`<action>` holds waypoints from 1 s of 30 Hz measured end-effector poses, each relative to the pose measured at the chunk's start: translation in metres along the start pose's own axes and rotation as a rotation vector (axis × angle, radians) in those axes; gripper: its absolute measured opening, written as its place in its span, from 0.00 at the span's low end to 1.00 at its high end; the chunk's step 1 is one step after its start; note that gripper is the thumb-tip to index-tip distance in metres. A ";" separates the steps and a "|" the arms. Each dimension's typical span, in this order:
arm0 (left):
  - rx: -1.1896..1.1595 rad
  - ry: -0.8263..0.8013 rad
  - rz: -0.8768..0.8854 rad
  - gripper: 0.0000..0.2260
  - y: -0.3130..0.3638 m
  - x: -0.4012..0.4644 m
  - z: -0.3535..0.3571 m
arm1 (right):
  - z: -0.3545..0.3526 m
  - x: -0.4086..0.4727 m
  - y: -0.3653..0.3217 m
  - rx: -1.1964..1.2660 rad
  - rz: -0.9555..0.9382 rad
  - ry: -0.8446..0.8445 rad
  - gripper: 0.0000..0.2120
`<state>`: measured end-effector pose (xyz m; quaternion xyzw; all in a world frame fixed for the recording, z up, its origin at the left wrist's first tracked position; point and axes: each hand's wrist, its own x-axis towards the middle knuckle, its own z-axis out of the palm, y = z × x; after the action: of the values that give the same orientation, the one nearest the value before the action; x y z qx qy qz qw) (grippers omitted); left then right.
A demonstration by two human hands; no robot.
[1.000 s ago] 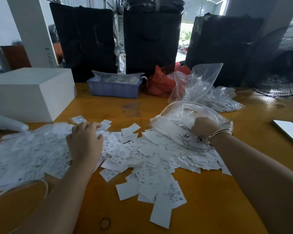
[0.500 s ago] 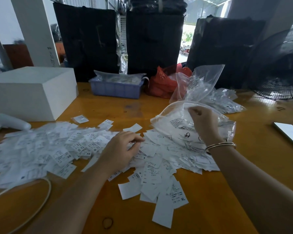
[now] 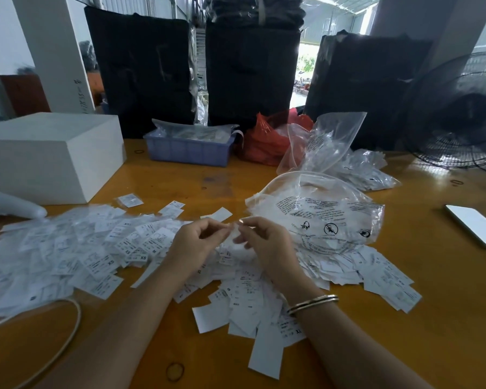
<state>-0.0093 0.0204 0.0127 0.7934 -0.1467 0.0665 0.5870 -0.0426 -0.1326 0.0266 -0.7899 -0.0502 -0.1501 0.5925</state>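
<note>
White paper tags (image 3: 141,248) lying on the worktop (image 3: 446,318) are showing size letters: XS on several at left, M beside them, and S and XL nearer the front edge. The clear bag (image 3: 320,217) is carrying black warning print and round symbols, too small to read.

Small thing (image 3: 235,225) pinched between your left hand (image 3: 201,242) and right hand (image 3: 267,244) too blurred to name, phone (image 3: 474,226) cut off at right edge
</note>
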 end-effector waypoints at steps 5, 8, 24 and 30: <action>-0.177 0.106 -0.071 0.03 0.001 0.002 -0.003 | -0.007 -0.002 0.014 -0.597 -0.102 -0.072 0.16; -0.215 0.142 -0.048 0.02 0.003 0.002 -0.004 | -0.004 -0.006 0.019 -1.017 -0.186 -0.221 0.19; 0.082 0.183 0.079 0.03 0.000 0.001 -0.005 | -0.009 -0.009 0.012 -0.773 -0.254 0.074 0.09; 0.185 0.133 0.213 0.05 0.006 -0.005 -0.003 | -0.013 -0.006 0.009 -0.218 -0.088 0.232 0.05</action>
<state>-0.0158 0.0223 0.0176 0.8178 -0.1839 0.1940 0.5096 -0.0479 -0.1468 0.0196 -0.8238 0.0005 -0.2708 0.4980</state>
